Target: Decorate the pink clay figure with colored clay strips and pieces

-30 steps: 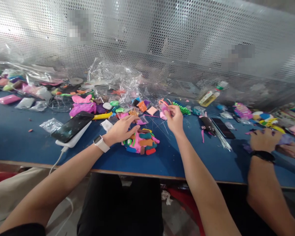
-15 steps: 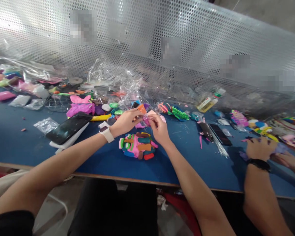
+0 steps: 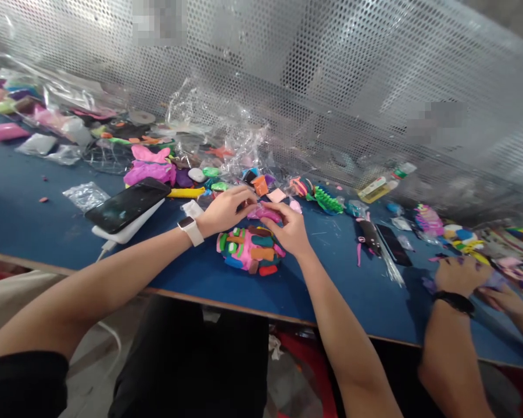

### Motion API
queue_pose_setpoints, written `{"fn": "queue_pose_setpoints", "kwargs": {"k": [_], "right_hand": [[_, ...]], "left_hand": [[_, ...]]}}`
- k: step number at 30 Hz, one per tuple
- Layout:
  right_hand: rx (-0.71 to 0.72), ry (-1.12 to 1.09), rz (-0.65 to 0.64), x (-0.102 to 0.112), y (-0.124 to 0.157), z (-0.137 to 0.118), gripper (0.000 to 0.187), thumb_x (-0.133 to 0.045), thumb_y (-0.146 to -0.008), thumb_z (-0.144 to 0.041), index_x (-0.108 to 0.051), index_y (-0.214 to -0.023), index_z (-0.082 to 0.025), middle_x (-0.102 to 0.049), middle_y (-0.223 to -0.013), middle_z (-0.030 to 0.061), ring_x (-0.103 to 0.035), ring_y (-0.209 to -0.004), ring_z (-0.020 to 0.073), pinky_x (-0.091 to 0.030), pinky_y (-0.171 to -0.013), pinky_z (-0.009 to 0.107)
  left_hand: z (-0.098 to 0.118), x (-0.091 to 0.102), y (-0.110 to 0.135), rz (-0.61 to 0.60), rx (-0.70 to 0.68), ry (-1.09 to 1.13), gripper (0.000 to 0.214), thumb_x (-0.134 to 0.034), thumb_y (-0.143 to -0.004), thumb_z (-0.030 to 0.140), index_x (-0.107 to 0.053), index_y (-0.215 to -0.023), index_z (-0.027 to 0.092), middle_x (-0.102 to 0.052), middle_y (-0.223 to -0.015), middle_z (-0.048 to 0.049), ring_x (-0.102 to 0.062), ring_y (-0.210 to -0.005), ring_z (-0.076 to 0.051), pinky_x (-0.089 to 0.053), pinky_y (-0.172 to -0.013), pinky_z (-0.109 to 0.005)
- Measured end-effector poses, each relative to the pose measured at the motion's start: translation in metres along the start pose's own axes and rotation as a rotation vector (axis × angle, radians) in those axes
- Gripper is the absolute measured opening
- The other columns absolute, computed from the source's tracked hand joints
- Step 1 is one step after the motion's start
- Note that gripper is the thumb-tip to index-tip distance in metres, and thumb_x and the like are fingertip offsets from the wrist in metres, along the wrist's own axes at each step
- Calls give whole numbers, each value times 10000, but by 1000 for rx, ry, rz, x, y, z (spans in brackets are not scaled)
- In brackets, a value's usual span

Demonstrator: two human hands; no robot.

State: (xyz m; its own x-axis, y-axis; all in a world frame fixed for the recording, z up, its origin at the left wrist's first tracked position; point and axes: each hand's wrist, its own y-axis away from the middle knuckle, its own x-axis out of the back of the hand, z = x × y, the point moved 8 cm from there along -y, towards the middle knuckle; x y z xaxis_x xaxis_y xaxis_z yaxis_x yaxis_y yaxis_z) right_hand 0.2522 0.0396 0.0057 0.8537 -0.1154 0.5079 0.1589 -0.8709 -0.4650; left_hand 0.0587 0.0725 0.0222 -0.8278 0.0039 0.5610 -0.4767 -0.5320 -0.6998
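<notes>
My left hand (image 3: 225, 210), with a white watch on its wrist, and my right hand (image 3: 287, 229) meet above a many-coloured clay lump (image 3: 250, 249) on the blue table (image 3: 35, 223). Both hands pinch a small pink clay piece in clear wrapping (image 3: 265, 213), which is stretched between their fingertips. The fingers of each hand are closed on it. The lump lies just below and between the hands, stuck over with green, orange, brown and red patches.
A black phone (image 3: 126, 204) lies on a white power bank to the left. Clay pieces and clear bags (image 3: 213, 142) crowd the back along the perforated metal screen. Another person's hands (image 3: 462, 276) work purple clay at the right, beside a second phone (image 3: 386, 237).
My right hand came back from the far clay pile to meet the left one. Both hands now hold the pink wrapped piece just above the lump. The camera tilted slightly.
</notes>
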Motion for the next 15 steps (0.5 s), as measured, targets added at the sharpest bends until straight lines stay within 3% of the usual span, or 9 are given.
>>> {"fn": "queue_pose_setpoints", "kwargs": {"k": [6,9,13,15], "right_hand": [[-44,-8,85,8,-3,8,423,-811,-1012,-629,-884,-1225,-270,-902,-1280,96,-853,-1219,344,-674,-1155,551],[-50,-27,97,7,-3,6,480,-784,-1022,-692,-873,-1240,-273,-899,-1245,100,-860,-1185,344,-687,-1141,556],[-29,-53,84,6,-1,-2,534,-750,-1061,-683,-787,-1418,-288,-888,-1206,97,-870,-939,299,-717,-1042,547],[-9,-45,68,5,-1,-5,562,-751,-1065,-687,-746,-1467,-295,-884,-1123,84,-866,-935,300,-708,-1060,553]], "left_hand": [[7,2,4,48,-62,-35,208,-624,-1117,194,-802,-1219,229,-705,-1444,-131,-771,-1139,-206,-681,-1043,-420],[5,0,5,52,-81,-24,241,-623,-1096,154,-832,-1186,235,-718,-1423,-121,-777,-1163,-212,-690,-1044,-424],[3,-1,6,96,-67,-3,232,-598,-1109,139,-804,-1197,200,-747,-1363,-137,-767,-1281,-236,-676,-1119,-450],[2,-4,7,89,-54,9,249,-577,-1121,140,-789,-1238,199,-748,-1371,-141,-759,-1311,-239,-664,-1150,-464]]}}
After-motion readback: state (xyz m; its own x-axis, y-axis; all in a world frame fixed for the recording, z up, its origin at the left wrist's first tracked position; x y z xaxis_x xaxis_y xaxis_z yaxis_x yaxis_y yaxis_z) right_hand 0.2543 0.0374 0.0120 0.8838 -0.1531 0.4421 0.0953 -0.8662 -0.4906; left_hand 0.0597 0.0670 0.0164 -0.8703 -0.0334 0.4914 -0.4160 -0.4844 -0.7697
